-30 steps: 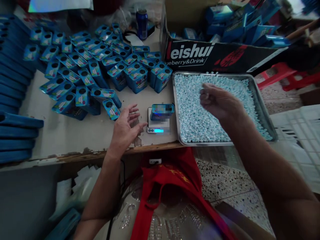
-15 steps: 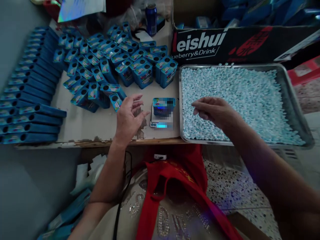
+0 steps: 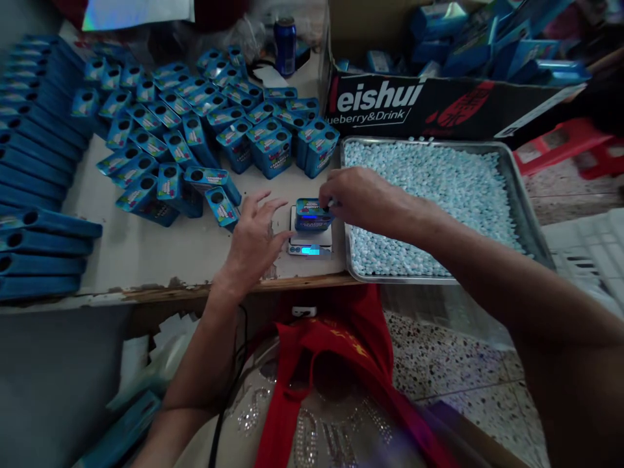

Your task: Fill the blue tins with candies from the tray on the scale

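Note:
A small blue box (image 3: 311,218) with printed lettering stands on a little digital scale (image 3: 312,239) whose display is lit. Over the box's right end is my right hand (image 3: 358,195), its fingertips pinched on small pale candies (image 3: 333,203). My left hand (image 3: 256,237) hovers to the left of the scale with its fingers spread and nothing in it. To the right, a metal tray (image 3: 351,263) holds a layer of pale blue and white candies (image 3: 433,188), and my right forearm crosses above it.
Several blue boxes (image 3: 270,149) with round holes on top crowd the table (image 3: 141,260). More are stacked in rows (image 3: 43,156) at the left. A black carton (image 3: 390,104) filled with blue packs stands behind the tray, beside a blue drink can (image 3: 285,45).
My right hand has moved left from above the tray to the box on the scale. My left hand stays open beside the scale. The view has shifted a little.

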Motion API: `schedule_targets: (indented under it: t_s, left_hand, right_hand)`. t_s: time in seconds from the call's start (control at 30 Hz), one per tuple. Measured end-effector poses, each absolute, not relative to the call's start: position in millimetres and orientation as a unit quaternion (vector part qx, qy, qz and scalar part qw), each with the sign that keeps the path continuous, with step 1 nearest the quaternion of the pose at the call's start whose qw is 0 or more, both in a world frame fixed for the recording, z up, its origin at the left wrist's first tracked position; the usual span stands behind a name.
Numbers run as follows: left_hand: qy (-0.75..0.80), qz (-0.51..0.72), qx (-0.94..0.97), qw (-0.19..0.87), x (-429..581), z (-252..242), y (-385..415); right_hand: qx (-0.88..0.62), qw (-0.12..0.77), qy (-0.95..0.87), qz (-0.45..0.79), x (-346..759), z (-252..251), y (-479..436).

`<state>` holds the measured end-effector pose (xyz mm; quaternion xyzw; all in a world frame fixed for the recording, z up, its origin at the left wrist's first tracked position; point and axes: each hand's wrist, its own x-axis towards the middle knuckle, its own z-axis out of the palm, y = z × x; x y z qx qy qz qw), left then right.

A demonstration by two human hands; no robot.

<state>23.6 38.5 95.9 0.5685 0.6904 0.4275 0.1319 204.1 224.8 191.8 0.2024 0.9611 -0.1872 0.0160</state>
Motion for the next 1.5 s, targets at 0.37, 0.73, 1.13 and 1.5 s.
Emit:
schedule_targets:
  t_s: [0.37, 0.73, 1.13, 1.5]
  left_hand:
    - [0.672, 0.449, 0.573, 0.138, 8, 86, 41]
    - [0.693, 0.414, 0.589, 0.043, 13, 103, 39]
    - [0.673, 0.398, 0.624, -0.014, 11, 110, 49]
    - [0.68, 0.404, 0.612, 0.013, 12, 111, 40]
  right_hand:
    - [0.304, -0.119, 0.859, -0.395, 222, 187, 228]
    - [0.289, -0.001, 0.946, -0.145, 303, 122, 271]
    - [0.43, -0.002, 0.823, -0.371, 339, 101, 272]
    - [0.436, -0.117, 0.701, -0.553, 320, 119, 273]
